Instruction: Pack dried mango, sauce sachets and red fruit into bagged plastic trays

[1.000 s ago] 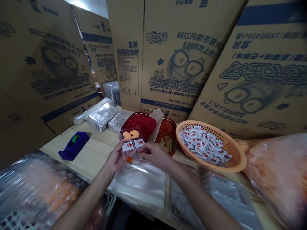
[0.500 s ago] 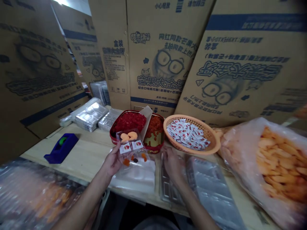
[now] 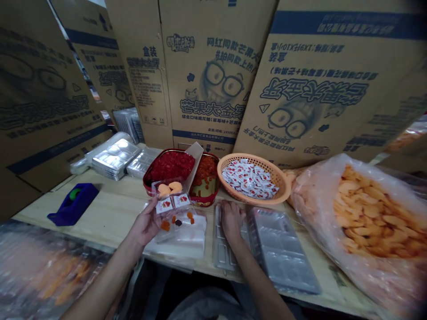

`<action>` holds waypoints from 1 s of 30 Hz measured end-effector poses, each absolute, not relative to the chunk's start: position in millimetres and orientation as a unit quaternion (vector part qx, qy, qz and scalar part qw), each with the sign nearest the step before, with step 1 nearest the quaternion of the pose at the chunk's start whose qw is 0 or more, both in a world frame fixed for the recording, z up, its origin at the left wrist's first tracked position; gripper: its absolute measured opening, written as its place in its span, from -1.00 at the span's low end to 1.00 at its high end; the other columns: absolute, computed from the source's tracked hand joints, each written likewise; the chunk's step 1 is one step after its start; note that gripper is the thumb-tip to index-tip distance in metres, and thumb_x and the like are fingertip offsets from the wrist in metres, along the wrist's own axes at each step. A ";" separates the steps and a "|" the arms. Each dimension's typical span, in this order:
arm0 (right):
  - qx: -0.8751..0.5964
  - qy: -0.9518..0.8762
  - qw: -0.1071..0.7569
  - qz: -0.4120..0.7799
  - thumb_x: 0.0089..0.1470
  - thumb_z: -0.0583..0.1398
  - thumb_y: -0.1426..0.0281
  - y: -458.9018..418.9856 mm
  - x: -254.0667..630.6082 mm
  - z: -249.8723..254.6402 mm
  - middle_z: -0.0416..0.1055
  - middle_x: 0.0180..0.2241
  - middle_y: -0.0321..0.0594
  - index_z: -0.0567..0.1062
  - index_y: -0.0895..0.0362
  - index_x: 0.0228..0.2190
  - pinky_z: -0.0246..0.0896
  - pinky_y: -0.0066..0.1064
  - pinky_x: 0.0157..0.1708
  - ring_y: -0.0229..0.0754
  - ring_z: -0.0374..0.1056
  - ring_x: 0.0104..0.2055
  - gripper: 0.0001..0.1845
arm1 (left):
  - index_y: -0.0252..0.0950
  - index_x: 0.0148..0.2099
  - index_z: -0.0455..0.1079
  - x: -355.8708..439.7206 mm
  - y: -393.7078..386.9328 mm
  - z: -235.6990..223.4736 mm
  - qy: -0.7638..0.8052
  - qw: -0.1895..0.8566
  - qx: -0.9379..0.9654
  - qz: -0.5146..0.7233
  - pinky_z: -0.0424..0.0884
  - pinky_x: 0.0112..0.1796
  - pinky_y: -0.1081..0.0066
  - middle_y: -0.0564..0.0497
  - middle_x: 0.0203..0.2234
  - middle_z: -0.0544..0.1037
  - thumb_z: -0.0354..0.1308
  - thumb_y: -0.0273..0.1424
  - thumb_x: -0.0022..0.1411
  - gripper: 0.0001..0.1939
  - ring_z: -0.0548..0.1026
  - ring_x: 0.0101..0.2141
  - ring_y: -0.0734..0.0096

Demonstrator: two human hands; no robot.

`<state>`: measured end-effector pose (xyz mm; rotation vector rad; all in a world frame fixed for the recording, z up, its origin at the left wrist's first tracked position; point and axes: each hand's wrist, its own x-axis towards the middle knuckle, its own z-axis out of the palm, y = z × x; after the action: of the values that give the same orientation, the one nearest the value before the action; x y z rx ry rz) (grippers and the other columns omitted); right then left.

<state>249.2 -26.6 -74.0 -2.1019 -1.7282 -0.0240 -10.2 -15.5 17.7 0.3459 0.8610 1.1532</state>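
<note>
At far left, a blue tape dispenser (image 3: pixel 74 205) sits on the wooden table (image 3: pixel 111 209); stacked clear trays (image 3: pixel 113 156) lie behind it, to its right. The left hand (image 3: pixel 147 222) is closed on the left edge of a filled tray (image 3: pixel 183 213), between thumb and fingers. This tray is held over clear plastic sheets (image 3: pixel 191 245), in front of the red tin (image 3: pixel 207 201), and contains two orange pieces, two white sachets and small orange and dark bits. The tin holds red and orange pieces. The right hand (image 3: pixel 231 218) rests, fingers bent, on a flat clear tray (image 3: pixel 224 254); whether it grips cannot be told. Further right are ribbed clear trays (image 3: pixel 283 255), a perforated basket (image 3: pixel 284 186) of sachets, and a plastic bag (image 3: pixel 315 195) of orange pieces.
</note>
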 end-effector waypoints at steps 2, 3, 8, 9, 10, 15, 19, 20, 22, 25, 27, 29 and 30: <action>-0.757 -0.610 0.236 -0.004 0.18 -0.11 0.34 -26.0 247.3 -70.5 0.35 -0.16 -0.03 0.41 0.15 -0.12 -0.09 -0.21 -0.17 -0.01 0.17 -0.12 -0.61 | -0.39 0.07 0.23 -9.7 -17.6 17.5 0.390 0.742 0.154 0.523 0.49 -0.31 0.27 -0.12 -0.37 0.58 -0.06 -0.42 0.25 -0.65 0.56 -0.38 0.27; -0.756 -0.605 0.250 -0.004 0.19 -0.12 0.31 -26.0 246.4 -68.9 0.35 -0.18 -0.03 0.43 0.16 -0.16 -0.09 -0.20 -0.18 -0.01 0.17 -0.13 -0.60 | -0.38 0.07 0.22 -9.7 -18.5 17.2 0.389 0.744 0.153 0.521 0.49 -0.31 0.27 -0.12 -0.37 0.58 -0.06 -0.41 0.25 -0.64 0.56 -0.39 0.28; -0.712 -0.623 0.325 -0.003 0.19 -0.17 0.28 -34.3 246.3 -51.2 0.34 -0.37 -0.10 0.39 0.17 -0.46 -0.08 -0.17 -0.13 -0.09 0.17 -0.24 -0.57 | -0.37 0.05 0.23 -12.3 -20.6 12.4 0.386 0.748 0.158 0.516 0.49 -0.33 0.30 -0.12 -0.34 0.58 -0.04 -0.38 0.24 -0.66 0.56 -0.37 0.27; -0.689 -0.638 0.343 0.012 0.19 -0.17 0.28 -37.2 246.5 -43.4 0.33 -0.42 -0.15 0.36 0.15 -0.49 -0.07 -0.19 -0.13 -0.11 0.18 -0.27 -0.58 | -0.38 0.03 0.24 -12.8 -20.2 10.5 0.385 0.751 0.156 0.513 0.49 -0.32 0.30 -0.13 -0.34 0.58 -0.03 -0.38 0.24 -0.67 0.56 -0.36 0.26; -0.664 -0.654 0.360 0.034 0.19 -0.16 0.27 -39.6 246.3 -33.7 0.31 -0.47 -0.20 0.33 0.13 -0.52 -0.05 -0.22 -0.15 -0.13 0.19 -0.31 -0.60 | -0.39 0.02 0.25 -13.2 -19.4 8.4 0.383 0.754 0.155 0.511 0.49 -0.31 0.30 -0.14 -0.33 0.58 -0.03 -0.37 0.24 -0.67 0.56 -0.35 0.25; -0.558 -0.692 0.414 0.195 0.19 -0.14 0.19 -26.5 225.5 26.9 0.27 -0.55 -0.34 0.24 0.09 -0.55 0.01 -0.42 -0.36 -0.25 0.19 -0.43 -0.61 | -0.40 -0.02 0.29 -10.7 -13.5 -4.0 0.351 0.776 0.155 0.500 0.46 -0.26 0.28 -0.15 -0.30 0.57 0.02 -0.32 0.21 -0.66 0.55 -0.31 0.23; -0.524 -0.766 0.321 0.188 0.22 -0.14 0.24 19.9 178.3 52.4 0.35 -0.47 -0.32 0.29 0.11 -0.50 -0.04 -0.44 -0.37 -0.27 0.24 -0.37 -0.62 | -0.39 -0.04 0.32 -2.8 -12.7 -9.6 0.328 0.801 0.151 0.477 0.44 -0.23 0.29 -0.14 -0.31 0.57 0.04 -0.27 0.19 -0.64 0.54 -0.30 0.23; -0.521 -0.787 0.287 0.163 0.22 -0.14 0.26 32.8 164.7 52.6 0.37 -0.42 -0.29 0.32 0.12 -0.47 -0.05 -0.43 -0.36 -0.26 0.24 -0.33 -0.63 | -0.38 -0.03 0.32 -0.8 -13.1 -9.9 0.324 0.804 0.150 0.475 0.44 -0.23 0.28 -0.14 -0.31 0.57 0.04 -0.24 0.19 -0.63 0.54 -0.29 0.22; -0.521 -0.817 0.223 0.103 0.23 -0.13 0.28 55.4 139.1 46.7 0.39 -0.34 -0.21 0.35 0.13 -0.41 -0.05 -0.40 -0.31 -0.21 0.24 -0.25 -0.65 | -0.36 -0.03 0.32 2.6 -14.3 -9.5 0.318 0.802 0.150 0.483 0.44 -0.24 0.24 -0.16 -0.29 0.57 0.03 -0.18 0.17 -0.58 0.54 -0.28 0.18; -0.523 -0.835 0.168 0.038 0.22 -0.12 0.26 76.3 110.7 28.7 0.36 -0.26 -0.13 0.37 0.14 -0.33 -0.04 -0.33 -0.26 -0.13 0.21 -0.18 -0.66 | -0.35 -0.03 0.32 5.8 -15.9 -9.1 0.312 0.798 0.157 0.491 0.44 -0.27 0.17 -0.20 -0.25 0.55 0.02 -0.08 0.13 -0.50 0.53 -0.25 0.09; -0.525 -0.835 0.162 0.027 0.21 -0.11 0.24 82.6 99.0 16.1 0.33 -0.23 -0.12 0.37 0.14 -0.30 -0.03 -0.31 -0.24 -0.10 0.18 -0.16 -0.66 | -0.33 -0.03 0.31 7.3 -16.3 -10.9 0.320 0.794 0.164 0.489 0.44 -0.27 0.16 -0.19 -0.23 0.54 0.08 -0.13 0.11 -0.54 0.53 -0.25 0.09; -0.529 -0.832 0.163 0.025 0.21 -0.11 0.22 85.3 91.4 6.8 0.31 -0.21 -0.09 0.37 0.14 -0.27 -0.03 -0.28 -0.23 -0.08 0.15 -0.15 -0.65 | -0.31 -0.02 0.31 8.2 -16.0 -14.6 0.340 0.771 0.177 0.509 0.45 -0.27 0.21 -0.14 -0.27 0.55 0.17 -0.33 0.09 -0.61 0.54 -0.29 0.16; -0.532 -0.831 0.163 0.024 0.20 -0.10 0.21 85.9 88.8 4.1 0.29 -0.19 -0.07 0.36 0.14 -0.26 -0.02 -0.27 -0.23 -0.07 0.14 -0.14 -0.65 | -0.30 -0.03 0.31 8.4 -15.8 -16.7 0.350 0.759 0.182 0.517 0.45 -0.27 0.23 -0.11 -0.30 0.55 0.19 -0.43 0.06 -0.62 0.54 -0.31 0.21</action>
<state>88.8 85.9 4.1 -1.5172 -2.3701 0.0683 8.4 -15.8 -16.7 0.3953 0.7632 1.1267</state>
